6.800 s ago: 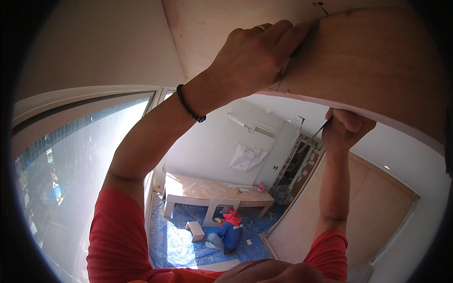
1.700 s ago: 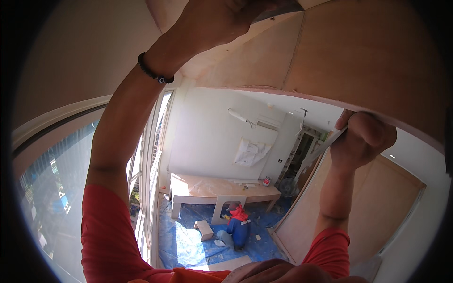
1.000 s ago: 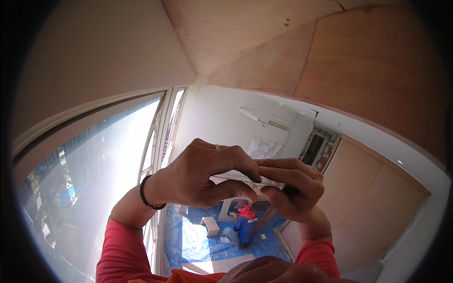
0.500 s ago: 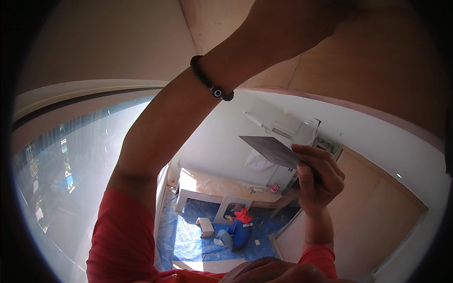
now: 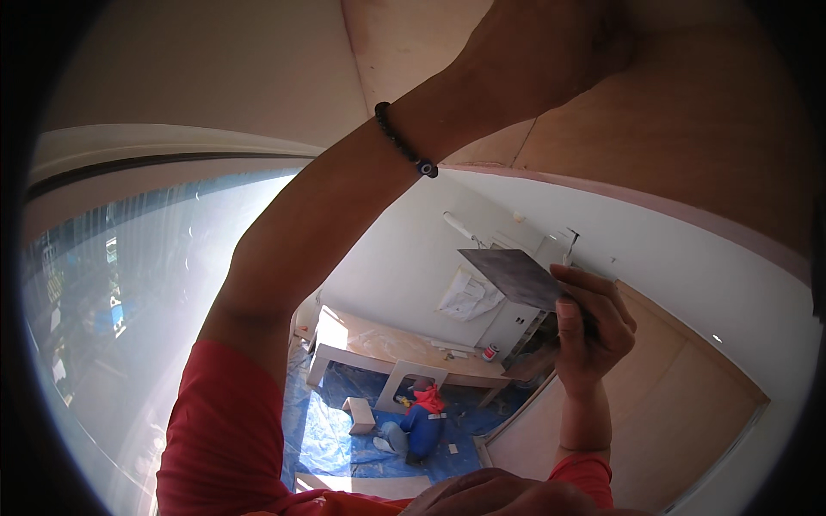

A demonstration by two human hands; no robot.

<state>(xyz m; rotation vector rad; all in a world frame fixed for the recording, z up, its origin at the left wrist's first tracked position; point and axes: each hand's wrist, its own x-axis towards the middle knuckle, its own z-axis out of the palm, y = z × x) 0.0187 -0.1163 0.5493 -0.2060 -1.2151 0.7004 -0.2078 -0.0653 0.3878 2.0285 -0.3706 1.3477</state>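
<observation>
My left hand (image 5: 559, 47) is raised against the plywood panel (image 5: 697, 116) overhead at the upper right, its fingertips curled in shadow; whether they hold anything is unclear. A dark beaded bracelet (image 5: 403, 140) circles that wrist. Lower down on the right, my right hand (image 5: 594, 322) grips a dark, flat scraper blade (image 5: 508, 273), tilted upward, with the thumb and fingers wrapped at its near end.
A large window (image 5: 146, 292) fills the left side. Below, a person in blue (image 5: 423, 430) sits on blue sheeting (image 5: 334, 456) beside a wooden bench (image 5: 387, 338) and a small box stool (image 5: 357, 413). A wooden door panel (image 5: 688, 387) stands at the right.
From being together low in the middle, my left hand rose to the overhead panel and my right moved rightward with the blade. Over the last half second both shifted slightly right.
</observation>
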